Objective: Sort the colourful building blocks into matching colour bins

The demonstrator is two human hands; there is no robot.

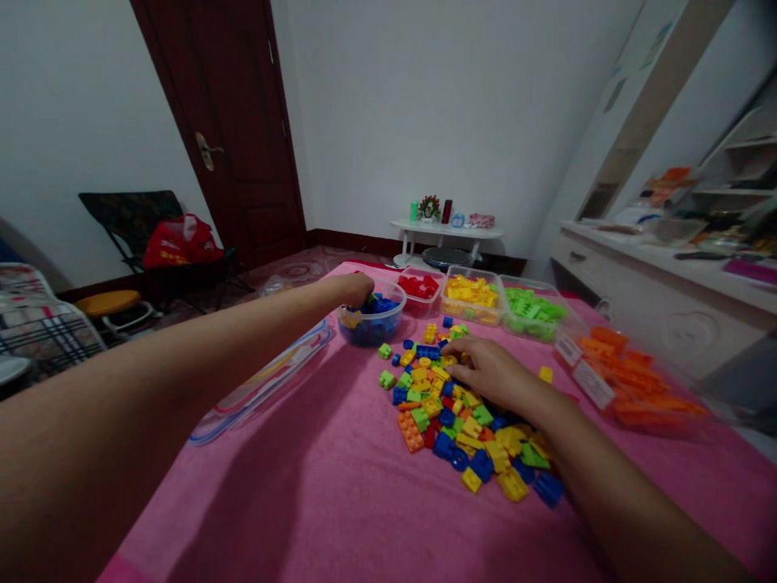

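Observation:
My left hand [357, 289] is over the rim of a round clear bowl [371, 332] that holds blue toy bricks [381, 304]. Its fingers are curled downward, and whatever they hold is hidden. My right hand [482, 364] rests on the far part of a pile of mixed toy bricks [434, 405], thumb and forefinger apart. Its fingertips are close to a blue brick [428, 352] and some yellow ones. The pile mixes yellow, blue, green, orange and red pieces. A larger orange brick [410, 431] lies at its left edge.
Beyond the pile stand clear boxes of red bricks [418, 286], yellow bricks [470, 291] and green bricks [534, 306]. A box of orange bricks [631, 376] is at the right. Stacked clear lids [267, 380] lie left on the pink cloth [340, 502].

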